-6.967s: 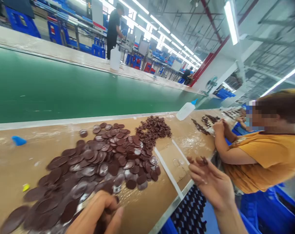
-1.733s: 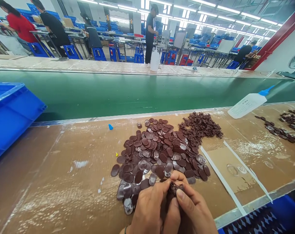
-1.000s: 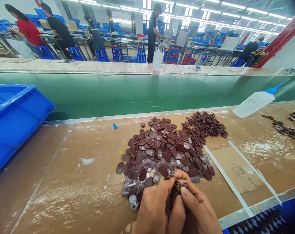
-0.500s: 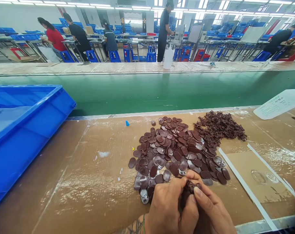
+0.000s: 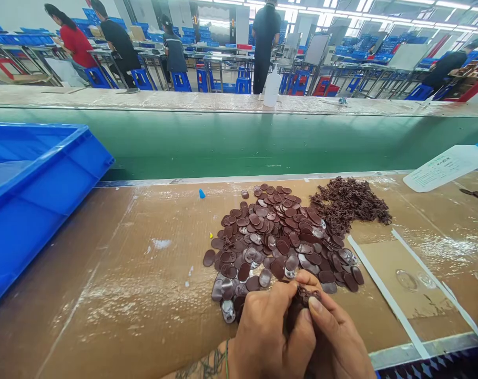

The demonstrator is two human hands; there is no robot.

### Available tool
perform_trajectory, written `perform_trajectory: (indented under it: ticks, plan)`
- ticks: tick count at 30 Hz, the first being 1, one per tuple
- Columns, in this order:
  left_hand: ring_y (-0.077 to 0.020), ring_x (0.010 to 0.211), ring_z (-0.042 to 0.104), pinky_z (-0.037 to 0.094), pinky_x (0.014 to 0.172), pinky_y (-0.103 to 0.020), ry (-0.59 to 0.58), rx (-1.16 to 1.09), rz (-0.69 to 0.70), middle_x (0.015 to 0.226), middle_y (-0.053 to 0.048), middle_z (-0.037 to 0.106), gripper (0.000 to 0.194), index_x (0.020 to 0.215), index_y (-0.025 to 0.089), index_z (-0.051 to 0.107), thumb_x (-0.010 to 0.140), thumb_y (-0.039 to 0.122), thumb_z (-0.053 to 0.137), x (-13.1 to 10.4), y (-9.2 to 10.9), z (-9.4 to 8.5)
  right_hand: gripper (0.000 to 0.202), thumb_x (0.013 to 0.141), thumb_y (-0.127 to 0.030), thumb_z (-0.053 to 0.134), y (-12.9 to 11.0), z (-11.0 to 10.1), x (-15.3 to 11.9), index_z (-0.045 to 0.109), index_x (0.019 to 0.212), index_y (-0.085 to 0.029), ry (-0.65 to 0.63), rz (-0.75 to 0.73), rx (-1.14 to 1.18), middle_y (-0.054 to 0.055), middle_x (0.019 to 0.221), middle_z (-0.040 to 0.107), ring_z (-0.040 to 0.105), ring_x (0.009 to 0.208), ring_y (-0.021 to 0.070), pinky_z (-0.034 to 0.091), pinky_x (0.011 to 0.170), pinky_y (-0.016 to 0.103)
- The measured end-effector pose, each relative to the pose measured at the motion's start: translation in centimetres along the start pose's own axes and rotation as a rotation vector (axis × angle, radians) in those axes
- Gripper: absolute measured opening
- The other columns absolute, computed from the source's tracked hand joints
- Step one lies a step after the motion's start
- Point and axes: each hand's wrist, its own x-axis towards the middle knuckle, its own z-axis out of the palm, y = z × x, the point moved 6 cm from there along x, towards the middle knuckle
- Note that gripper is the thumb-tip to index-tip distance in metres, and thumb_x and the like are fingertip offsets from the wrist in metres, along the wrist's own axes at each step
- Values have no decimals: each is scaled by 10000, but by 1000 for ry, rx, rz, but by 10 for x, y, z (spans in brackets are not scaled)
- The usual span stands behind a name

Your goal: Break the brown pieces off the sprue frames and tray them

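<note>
My left hand [image 5: 268, 331] and my right hand [image 5: 337, 329] meet at the near edge of the pile, fingers closed. Pinched between them is a dark brown piece with ragged, crumbly trimmings [image 5: 307, 296] at its top; my fingers hide most of it. Just beyond lies a wide heap of flat brown oval pieces [image 5: 258, 218], some of them shiny, several with small holes. Behind it to the right sits a pile of stringy brown scraps [image 5: 349, 202].
A blue bin [image 5: 65, 181] stands at the left. At the right lies a white bottle [image 5: 444, 169] with writing on it. White strips [image 5: 388, 295] edge a patch of the brown tabletop [image 5: 116, 284]. A green channel [image 5: 207, 147] runs behind; several people work beyond.
The whole view has shifted slightly, with table items a little higher and further left. Both hands keep the same pinch on the brown piece. The standing person in the background has turned.
</note>
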Motion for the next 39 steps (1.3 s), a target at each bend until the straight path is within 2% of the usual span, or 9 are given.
perform_trajectory:
  ticks: [7,11,17,22,26,30,34,39]
  plan:
    - [-174,628,688,500,605,-298,20,-21,0,793,8,710,181,1067,222,544,902,222,467,0,0,1,297,716,-341,846,1,0,-1,732,978,-260,-12,-28,17,52,982,699,666,966,266,509,943,404]
    - [-174,649,701,515,606,-299,-12,-26,16,802,4,712,183,1070,212,543,898,211,479,0,3,-2,332,692,-346,859,0,0,-2,744,987,-246,27,-52,-7,59,1052,670,658,956,268,522,929,404]
    - [-181,643,692,513,606,-313,11,-16,-7,788,16,705,178,1050,226,555,887,213,485,0,3,-1,283,726,-345,837,-1,3,-4,730,976,-268,-9,-36,11,35,901,668,670,901,258,531,909,411]
    - [-176,619,690,500,590,-302,25,-35,-4,781,8,713,190,1065,221,555,900,223,463,-1,2,1,344,696,-353,859,-2,2,-3,742,1001,-247,16,-30,-17,41,954,683,676,875,244,536,907,389]
    - [-188,645,698,512,600,-310,7,4,-1,792,-2,713,185,1061,211,553,894,217,473,0,3,-1,290,722,-347,842,-2,4,-3,740,976,-250,-1,-39,-10,26,842,667,676,871,249,527,925,406]
    - [-177,637,696,515,606,-296,-11,-22,-22,774,-10,710,180,1050,201,567,895,223,477,0,1,-1,253,713,-335,846,-1,4,-2,750,922,-230,6,-53,3,34,982,664,665,916,243,508,963,386]
    - [-178,613,687,507,592,-297,-5,-5,-12,744,-2,699,158,1013,200,573,888,213,478,1,2,-1,273,753,-336,815,-1,3,-2,751,998,-236,1,-50,-17,45,968,678,661,924,251,511,955,395]
    - [-175,613,695,513,586,-291,0,-25,-13,744,-2,696,167,1024,192,567,886,195,473,4,2,-3,253,733,-328,837,-3,2,-1,767,960,-241,11,-49,-21,26,1075,657,644,846,186,498,958,355]
